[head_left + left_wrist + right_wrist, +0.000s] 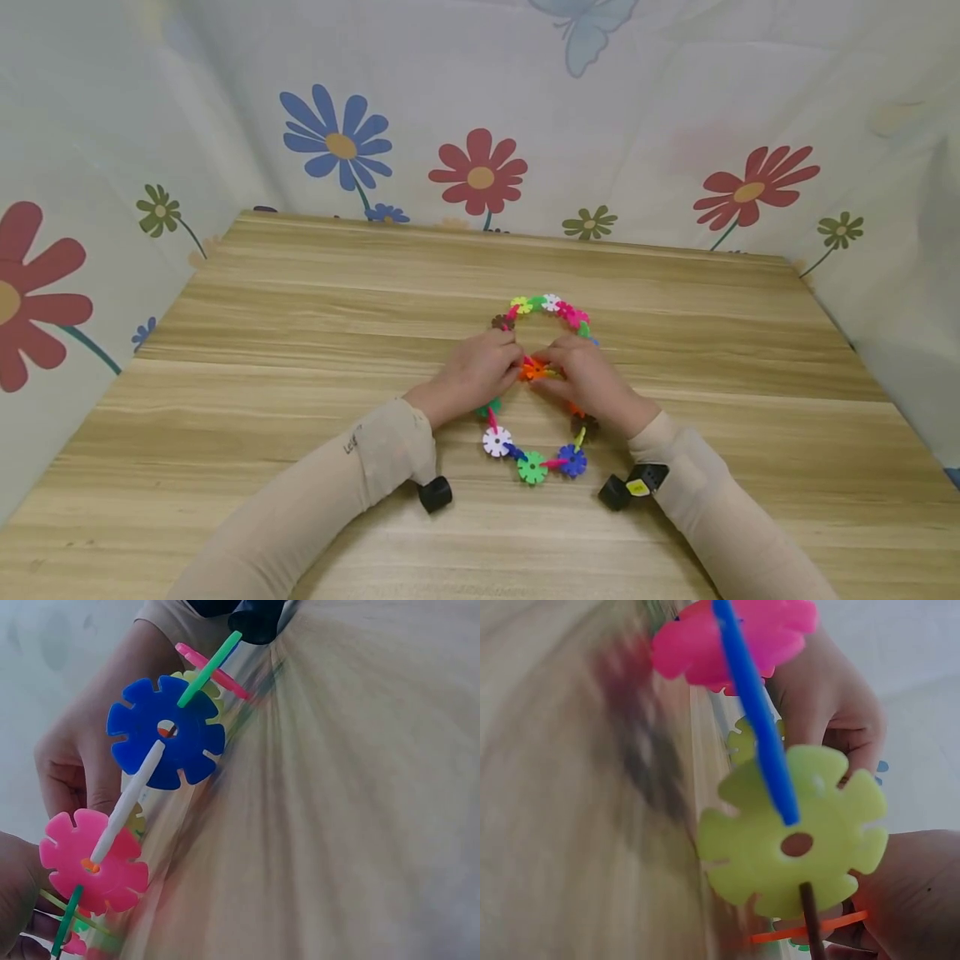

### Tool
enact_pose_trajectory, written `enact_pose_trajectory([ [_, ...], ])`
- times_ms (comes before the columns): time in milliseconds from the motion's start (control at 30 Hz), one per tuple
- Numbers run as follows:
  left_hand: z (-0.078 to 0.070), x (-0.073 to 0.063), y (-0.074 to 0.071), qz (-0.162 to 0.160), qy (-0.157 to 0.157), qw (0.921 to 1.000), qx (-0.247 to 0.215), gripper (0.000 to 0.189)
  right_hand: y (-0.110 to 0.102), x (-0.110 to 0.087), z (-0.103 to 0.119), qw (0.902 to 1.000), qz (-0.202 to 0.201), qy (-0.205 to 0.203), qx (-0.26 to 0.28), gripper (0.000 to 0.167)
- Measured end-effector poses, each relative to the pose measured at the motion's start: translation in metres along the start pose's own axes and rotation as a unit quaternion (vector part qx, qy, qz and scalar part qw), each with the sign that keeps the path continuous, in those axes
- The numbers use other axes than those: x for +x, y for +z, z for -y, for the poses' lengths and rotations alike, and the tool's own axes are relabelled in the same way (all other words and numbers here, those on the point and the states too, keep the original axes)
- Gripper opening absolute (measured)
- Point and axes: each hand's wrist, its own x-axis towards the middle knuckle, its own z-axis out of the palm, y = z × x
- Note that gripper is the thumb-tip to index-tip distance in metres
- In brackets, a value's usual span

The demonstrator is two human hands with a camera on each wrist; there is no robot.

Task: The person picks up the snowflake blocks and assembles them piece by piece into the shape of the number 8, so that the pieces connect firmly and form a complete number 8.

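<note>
A chain of notched plastic discs in many colours lies on the wooden table, shaped into two loops meeting near an orange disc. My left hand pinches the chain at the orange disc's left, by a pink piece. From the other side, my right hand pinches it close to a yellow piece. Parts of the loops are hidden beneath both hands. A blue disc and a pink disc fill the left wrist view's foreground. In the right wrist view, a yellow-green disc is close to the camera.
The wooden table extends around the chain on all sides. Behind it hangs a white flower-printed curtain. Black wrist cameras jut from both sleeves near the lower loop.
</note>
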Motion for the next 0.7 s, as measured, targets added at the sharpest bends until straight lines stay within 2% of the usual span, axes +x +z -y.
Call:
enact_pose_trajectory([
  [500, 0.008, 0.004, -0.007, 0.048, -0.013, 0.9984, 0.028, 0.014, 0.001, 0.01, 0.004, 0.9998, 0.017, 0.003, -0.01, 0.035],
  [600, 0.009, 0.004, -0.008, 0.045, -0.012, 0.9983, 0.036, 0.022, 0.002, 0.011, 0.003, 0.9999, 0.008, -0.003, -0.01, 0.036],
  [700, 0.012, 0.004, -0.01, 0.023, -0.007, 0.999, 0.038, 0.028, 0.001, 0.011, 0.002, 1.0, 0.001, 0.003, 0.003, 0.037],
])
